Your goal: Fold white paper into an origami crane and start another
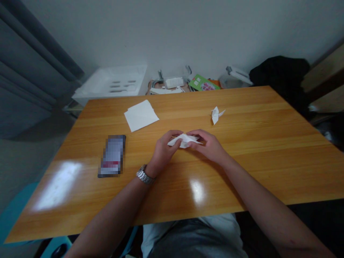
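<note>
Between my two hands is a piece of folded white paper [184,140], with pointed ends sticking out to the left and right. My left hand [166,146], with a metal watch on its wrist, pinches the paper's left side between thumb and fingers. On the right side, my right hand [209,144] grips it the same way. Fingertips behind the paper are partly hidden. Beyond my right hand, a small white folded paper crane [215,115] rests on the table. A few square white sheets [142,115] lie stacked unevenly, past my left hand.
A phone [112,156] with a blurred screen lies on the wooden table [258,172] at the left. Behind the far edge are a white plastic tray [107,80], a green booklet [202,84] and some cables. A black cloth-like thing [279,73] is at the back right.
</note>
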A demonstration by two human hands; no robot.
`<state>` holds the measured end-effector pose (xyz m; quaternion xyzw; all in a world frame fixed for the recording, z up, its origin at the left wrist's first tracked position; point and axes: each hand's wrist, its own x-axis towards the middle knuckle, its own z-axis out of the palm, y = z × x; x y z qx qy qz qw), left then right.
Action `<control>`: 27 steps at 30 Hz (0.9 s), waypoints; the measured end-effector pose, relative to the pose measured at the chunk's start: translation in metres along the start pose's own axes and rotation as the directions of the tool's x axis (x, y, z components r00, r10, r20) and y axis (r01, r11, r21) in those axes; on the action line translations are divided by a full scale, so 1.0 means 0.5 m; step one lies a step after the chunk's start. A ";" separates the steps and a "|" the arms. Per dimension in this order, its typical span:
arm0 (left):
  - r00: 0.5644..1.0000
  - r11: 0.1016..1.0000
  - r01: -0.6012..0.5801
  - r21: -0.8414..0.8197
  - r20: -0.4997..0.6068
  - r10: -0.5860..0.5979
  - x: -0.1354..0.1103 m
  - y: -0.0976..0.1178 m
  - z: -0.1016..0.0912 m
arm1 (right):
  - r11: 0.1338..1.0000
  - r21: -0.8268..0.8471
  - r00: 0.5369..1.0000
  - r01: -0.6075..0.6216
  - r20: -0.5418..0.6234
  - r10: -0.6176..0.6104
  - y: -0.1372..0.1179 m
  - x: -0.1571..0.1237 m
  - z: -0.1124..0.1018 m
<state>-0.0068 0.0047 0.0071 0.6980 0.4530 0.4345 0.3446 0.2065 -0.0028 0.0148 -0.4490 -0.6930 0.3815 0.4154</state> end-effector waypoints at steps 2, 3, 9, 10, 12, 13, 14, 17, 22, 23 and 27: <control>1.000 0.999 0.029 -0.034 0.007 -0.029 0.000 -0.003 0.001 | 0.997 0.048 0.998 -0.057 -0.015 0.057 0.002 0.000 0.003; 0.999 0.998 0.041 -0.050 0.013 -0.040 0.000 -0.006 0.002 | 0.995 0.066 0.997 -0.071 -0.022 0.073 0.004 0.000 0.005; 0.995 0.986 0.073 -0.149 0.084 -0.061 0.000 -0.015 0.008 | 0.996 0.070 0.996 -0.054 -0.061 0.058 0.005 0.002 0.005; 0.993 0.982 0.090 -0.165 0.093 -0.075 0.000 -0.013 0.008 | 0.997 0.061 0.997 -0.054 -0.057 0.057 0.006 0.002 0.005; 0.988 0.975 0.131 -0.179 0.105 -0.113 0.001 -0.007 0.008 | 0.998 0.033 0.997 -0.055 -0.047 0.056 0.008 0.001 0.004; 0.985 0.973 0.152 -0.177 0.104 -0.135 0.002 -0.005 0.008 | 0.998 0.019 0.998 -0.053 -0.039 0.054 0.009 0.001 0.004; 0.983 0.971 0.165 -0.173 0.107 -0.148 0.002 -0.004 0.007 | 0.999 0.007 0.998 -0.049 -0.031 0.050 0.009 0.000 0.004; 0.977 0.969 0.182 -0.169 0.139 -0.159 0.004 -0.005 0.007 | 0.999 -0.002 0.999 -0.041 -0.017 0.041 0.009 -0.001 0.005; 0.981 0.969 0.159 -0.188 0.142 -0.133 0.003 -0.007 0.008 | 0.991 0.094 0.993 -0.092 -0.064 0.098 0.009 0.001 0.005; 0.983 0.970 0.154 -0.191 0.133 -0.130 0.003 -0.004 0.008 | 0.984 0.138 0.990 -0.109 -0.076 0.121 0.010 0.001 0.006; 0.982 0.964 0.175 -0.198 0.109 -0.156 0.002 0.007 0.007 | 0.942 0.293 0.975 -0.161 -0.101 0.198 0.017 0.002 0.010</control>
